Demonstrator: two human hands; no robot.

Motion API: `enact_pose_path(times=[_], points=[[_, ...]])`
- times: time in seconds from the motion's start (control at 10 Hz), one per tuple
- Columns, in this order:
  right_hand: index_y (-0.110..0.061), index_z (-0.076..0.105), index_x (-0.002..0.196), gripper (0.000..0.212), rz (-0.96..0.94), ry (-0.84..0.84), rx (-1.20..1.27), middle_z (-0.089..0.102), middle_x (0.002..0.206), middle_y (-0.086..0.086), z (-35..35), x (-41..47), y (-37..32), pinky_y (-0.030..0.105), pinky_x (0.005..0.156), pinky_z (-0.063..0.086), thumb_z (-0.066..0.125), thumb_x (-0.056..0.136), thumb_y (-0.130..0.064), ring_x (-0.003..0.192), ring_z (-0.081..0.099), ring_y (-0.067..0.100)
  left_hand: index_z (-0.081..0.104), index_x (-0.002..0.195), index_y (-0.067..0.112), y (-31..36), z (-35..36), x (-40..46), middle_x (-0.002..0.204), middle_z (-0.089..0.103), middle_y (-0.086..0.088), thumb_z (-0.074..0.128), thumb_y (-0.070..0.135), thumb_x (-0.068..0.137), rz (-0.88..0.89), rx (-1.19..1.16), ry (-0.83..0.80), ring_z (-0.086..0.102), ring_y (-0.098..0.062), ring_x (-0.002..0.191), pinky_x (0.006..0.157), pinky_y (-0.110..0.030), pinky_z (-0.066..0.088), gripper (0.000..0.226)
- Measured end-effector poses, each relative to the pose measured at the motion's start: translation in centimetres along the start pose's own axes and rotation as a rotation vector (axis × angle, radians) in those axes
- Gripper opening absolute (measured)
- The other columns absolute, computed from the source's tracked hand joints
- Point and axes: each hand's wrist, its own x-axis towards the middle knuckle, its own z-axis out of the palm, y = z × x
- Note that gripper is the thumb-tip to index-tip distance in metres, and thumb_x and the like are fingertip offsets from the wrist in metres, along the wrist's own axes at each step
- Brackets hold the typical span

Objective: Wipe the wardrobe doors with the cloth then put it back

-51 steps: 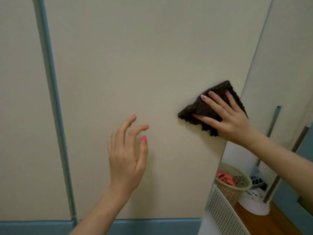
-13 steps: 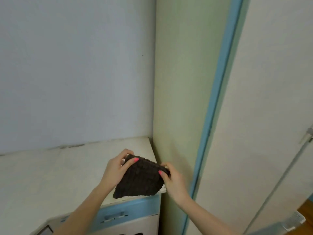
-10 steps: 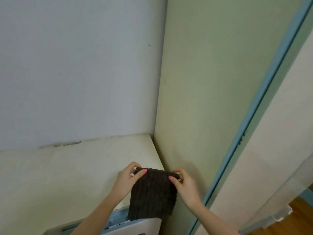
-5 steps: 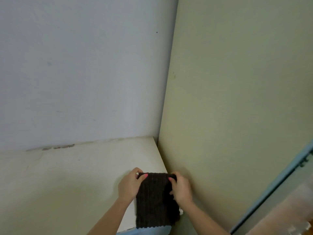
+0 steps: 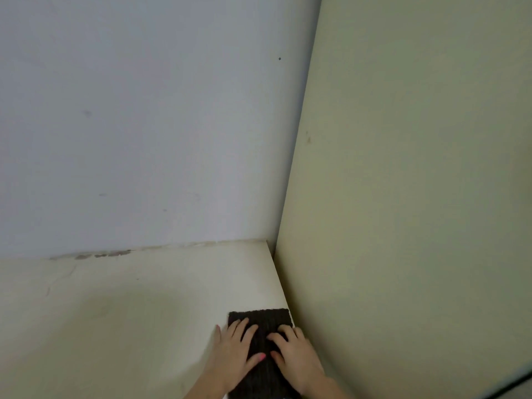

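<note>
Readable text: none anywhere in view.
Cloth (image 5: 260, 321): plain dark ribbed fabric, no tag or brand showing.
Counter (image 5: 129, 312): bare cream top, only stains, no lettering.
Wall (image 5: 144, 110): blank pale surface, no sign or number.
Wardrobe side (image 5: 417, 197): blank greenish panel, no sticker or label.

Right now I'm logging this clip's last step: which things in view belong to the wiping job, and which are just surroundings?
Part of the job:
- dark cloth, laid flat on the cream cabinet top
- left hand and right hand, both resting flat on it

Just surroundings:
- grey wall
- pale green side panel
</note>
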Motion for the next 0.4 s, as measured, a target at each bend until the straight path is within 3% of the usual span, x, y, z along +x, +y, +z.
enact_pose_path(times=[0.1,0.2,0.3,0.4], points=[[-0.03,0.034,0.143,0.043,0.008,-0.053,-0.085,0.027,0.15,-0.001,-0.4,0.3,0.3,0.039,0.105,0.032,0.037,0.101,-0.036,0.136,0.026,0.021,0.073,0.099,0.03,-0.1,-0.2,-0.1,0.103,0.072,0.004,0.005,0.069,0.086,0.048,0.095,-0.097,0.07,-0.013,0.091,0.064,-0.05,0.056,0.079],[-0.028,0.03,0.146,0.046,-0.027,-0.088,-0.141,0.02,0.155,0.001,-1.0,-0.5,-0.4,0.047,0.109,0.028,0.038,0.101,-0.035,0.141,0.021,0.023,0.064,0.114,0.027,-0.4,-0.3,-0.9,0.112,0.069,-0.003,0.011,0.076,0.083,0.051,0.117,-0.186,0.068,-0.018,0.099,0.084,-0.055,0.04,0.079],[-0.024,0.061,0.117,0.051,-0.035,-0.037,-0.198,0.052,0.127,0.01,-1.0,-1.8,-0.3,0.044,0.084,0.051,0.077,0.071,-0.038,0.114,0.057,0.029,0.049,0.123,0.024,-0.2,-1.1,-2.0,0.119,0.065,-0.008,0.013,0.071,0.085,-0.015,0.075,-0.193,0.058,-0.023,0.11,0.089,-0.053,0.031,0.07],[-0.021,0.068,0.102,0.054,-0.034,-0.089,-0.186,0.059,0.105,0.005,-2.0,-3.4,-1.5,0.035,0.073,0.053,0.085,0.055,-0.041,0.094,0.062,0.021,0.062,0.105,0.034,0.3,-1.7,-3.7,0.104,0.071,0.001,0.017,0.065,0.085,0.024,0.031,-0.108,0.069,-0.014,0.09,0.072,-0.055,0.053,0.058]])
